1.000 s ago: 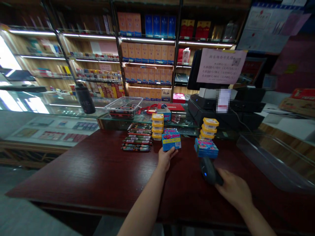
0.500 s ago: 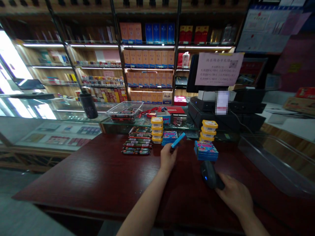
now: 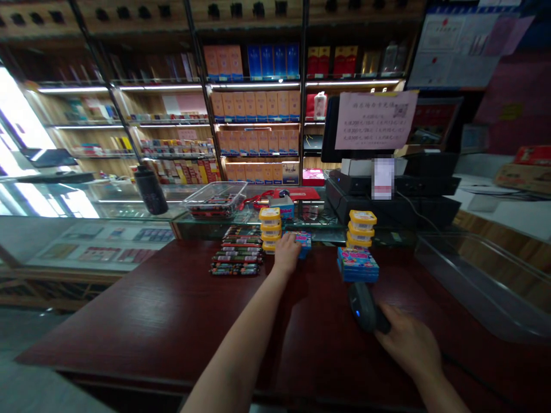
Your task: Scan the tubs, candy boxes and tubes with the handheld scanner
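My left hand [image 3: 287, 252] is closed at the left end of a stack of small blue patterned boxes [image 3: 305, 243], its fingertips partly hidden behind the knuckles. Just left of it rises a stack of yellow-lidded tubs [image 3: 270, 230]. Long thin dark packets [image 3: 236, 258] lie in rows farther left on the dark red table. A black barcode scanner [image 3: 362, 307] with a lit blue light is in my right hand [image 3: 408, 344], fingers wrapped round its handle. Beyond the scanner stand a second blue box stack [image 3: 358, 265] and more yellow-lidded tubs [image 3: 360, 229].
A clear plastic tray [image 3: 215, 201] with dark packets stands on the glass counter. A large clear bin [image 3: 482, 292] is at the right. A monitor with a pink notice [image 3: 374, 120] stands at the back. A black bottle [image 3: 150, 190] stands at the left.
My left hand has brought the blue box from its raised, tilted position down and back to the left blue stack. The right hand and scanner have hardly moved. The view has shifted slightly.
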Demonstrator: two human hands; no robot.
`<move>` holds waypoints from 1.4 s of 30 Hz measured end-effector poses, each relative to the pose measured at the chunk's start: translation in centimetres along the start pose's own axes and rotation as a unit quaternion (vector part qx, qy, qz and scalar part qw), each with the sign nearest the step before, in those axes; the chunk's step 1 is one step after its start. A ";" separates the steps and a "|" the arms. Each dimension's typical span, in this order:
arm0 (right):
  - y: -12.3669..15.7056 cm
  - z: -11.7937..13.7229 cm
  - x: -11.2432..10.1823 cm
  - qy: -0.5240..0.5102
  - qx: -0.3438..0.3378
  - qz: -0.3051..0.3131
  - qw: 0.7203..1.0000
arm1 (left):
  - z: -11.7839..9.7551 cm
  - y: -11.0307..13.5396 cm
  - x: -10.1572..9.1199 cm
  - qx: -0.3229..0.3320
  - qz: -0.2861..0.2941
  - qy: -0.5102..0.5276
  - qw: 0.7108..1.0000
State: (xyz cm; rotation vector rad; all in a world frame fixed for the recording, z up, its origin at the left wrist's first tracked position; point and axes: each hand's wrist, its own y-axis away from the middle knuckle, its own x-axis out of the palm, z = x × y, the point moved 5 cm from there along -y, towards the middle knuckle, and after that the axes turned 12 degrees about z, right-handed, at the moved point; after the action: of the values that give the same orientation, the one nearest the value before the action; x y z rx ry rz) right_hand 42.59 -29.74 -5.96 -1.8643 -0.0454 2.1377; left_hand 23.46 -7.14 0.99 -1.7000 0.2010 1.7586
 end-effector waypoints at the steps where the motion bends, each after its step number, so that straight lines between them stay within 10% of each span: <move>1: 0.0 0.0 0.0 0.000 0.003 0.003 1.000 | -0.2 0.3 0.5 -0.010 -0.009 0.009 1.000; 9: -0.2 0.1 -0.4 -0.006 0.020 0.018 1.000 | -2.9 2.1 3.7 0.021 -0.027 0.099 0.995; 24: -0.3 -0.1 -0.2 0.016 0.025 0.010 1.000 | -1.8 1.3 3.5 -0.003 -0.008 0.093 0.996; 34: -0.4 0.1 -1.0 0.023 0.059 0.018 0.998 | -10.8 0.8 1.3 0.234 0.044 0.256 0.937; 42: -0.4 -0.1 -1.1 0.008 0.066 0.024 0.997 | -11.3 0.5 1.5 0.171 0.044 0.221 0.959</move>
State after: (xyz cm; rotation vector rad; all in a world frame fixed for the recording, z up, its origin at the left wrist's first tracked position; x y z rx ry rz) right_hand 42.91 -29.61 -4.87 -1.8241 0.1424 2.1026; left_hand 32.65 -13.17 -2.11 -1.8156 0.7439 1.2832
